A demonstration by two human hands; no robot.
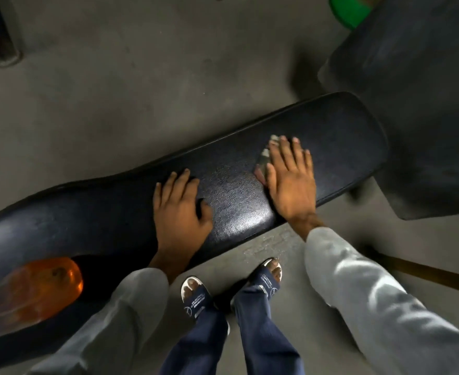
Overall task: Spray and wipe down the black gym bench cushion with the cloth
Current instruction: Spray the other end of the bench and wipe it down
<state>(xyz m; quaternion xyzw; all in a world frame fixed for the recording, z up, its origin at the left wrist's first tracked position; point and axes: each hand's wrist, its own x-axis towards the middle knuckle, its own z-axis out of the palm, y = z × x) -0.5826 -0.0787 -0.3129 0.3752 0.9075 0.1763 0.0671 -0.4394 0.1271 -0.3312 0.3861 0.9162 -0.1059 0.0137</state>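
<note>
The long black bench cushion (231,185) runs from lower left to upper right across the head view, its surface shiny near the middle. My right hand (290,177) lies flat on it toward the right end, pressing a small grey cloth (263,158) that shows only at the hand's left edge. Resting palm-down on the cushion's middle is my left hand (179,209), fingers slightly spread and holding nothing. An orange translucent bottle-like object (33,288) lies blurred at the cushion's left near end.
Grey concrete floor (142,90) spreads beyond the bench. Another dark padded piece of equipment (412,77) stands at the upper right, with a green object (350,9) behind it. My feet in sandals (196,293) stand just in front of the bench.
</note>
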